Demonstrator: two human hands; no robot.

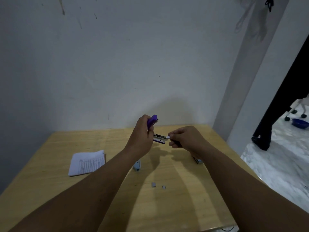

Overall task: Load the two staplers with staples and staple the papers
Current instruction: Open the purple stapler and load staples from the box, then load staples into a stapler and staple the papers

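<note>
The left hand (142, 136) grips the purple stapler (155, 128) above the table (184, 206), lid swung up toward 12 o'clock, open tray pointing to 3 o'clock. At the tray's tip the right hand (185, 139) pinches a pale staple strip (169, 136), other fingers curled. At 6 o'clock from the hands lie two staple pieces (158, 185); a blue stapler (137, 165) shows under the left wrist. Papers (87, 163) lie at 8 o'clock. A small box (198, 160) sits under the right wrist.

Head view looks forward and down over a table (93, 195)
</note>
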